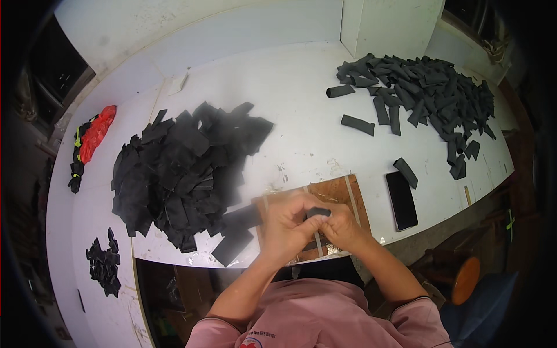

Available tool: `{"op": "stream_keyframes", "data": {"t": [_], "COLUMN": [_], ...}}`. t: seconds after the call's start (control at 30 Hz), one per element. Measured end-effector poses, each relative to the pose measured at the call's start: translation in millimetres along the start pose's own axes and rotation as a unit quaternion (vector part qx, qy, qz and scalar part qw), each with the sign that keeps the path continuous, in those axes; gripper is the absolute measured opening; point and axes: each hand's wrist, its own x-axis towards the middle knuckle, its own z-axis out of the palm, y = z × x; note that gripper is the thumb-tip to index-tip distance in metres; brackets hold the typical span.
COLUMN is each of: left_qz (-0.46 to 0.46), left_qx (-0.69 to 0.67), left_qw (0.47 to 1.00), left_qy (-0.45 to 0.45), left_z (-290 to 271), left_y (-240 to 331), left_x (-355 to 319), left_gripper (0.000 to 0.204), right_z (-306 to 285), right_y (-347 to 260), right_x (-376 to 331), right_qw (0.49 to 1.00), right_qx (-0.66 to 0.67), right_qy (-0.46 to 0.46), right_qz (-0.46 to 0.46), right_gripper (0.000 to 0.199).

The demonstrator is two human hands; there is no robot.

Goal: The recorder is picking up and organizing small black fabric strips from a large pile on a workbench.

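Observation:
Over a brown board at the table's near edge, my two hands meet around a small black fabric piece. My left hand pinches it with thumb and fingers. My right hand closes on its other side, and most of the piece is hidden between the fingers. Left of the board lies a big heap of flat black fabric pieces, with a loose rectangular piece near my left wrist. At the far right is a pile of rolled black fabric tubes.
A dark phone lies right of the board, one fabric tube resting on its upper end. A red plastic bag sits at the far left, and a small heap of black scraps nearer. An orange round stool stands below the right edge.

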Motion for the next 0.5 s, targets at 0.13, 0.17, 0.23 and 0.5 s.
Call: {"op": "stream_keyframes", "data": {"t": [0.13,0.17,0.23,0.5], "left_qz": [-0.06,-0.037,-0.011,0.025], "left_qx": [-0.129,-0.082,-0.035,-0.214], "left_qw": [0.99,0.996,0.999,0.976], "left_qy": [0.001,-0.018,-0.04,0.034], "left_z": [-2.2,-3.2,-2.3,-3.4], "left_y": [-0.7,2.2,2.0,-2.1], "left_x": [1.1,0.7,-4.9,-8.1], "left_gripper": [0.011,0.012,0.013,0.018], "right_z": [-9.2,-15.4,4.9,-18.8], "right_y": [-6.6,-9.7,3.1,-7.5], "right_x": [3.9,7.9,-13.7,11.5], "right_qw": [0.998,0.997,0.992,0.989], "right_qx": [0.06,0.072,0.108,0.048], "right_qy": [0.007,0.005,-0.016,-0.097], "right_qz": [0.027,0.036,0.065,0.099], "right_gripper": [0.005,0.006,0.014,0.018]}}
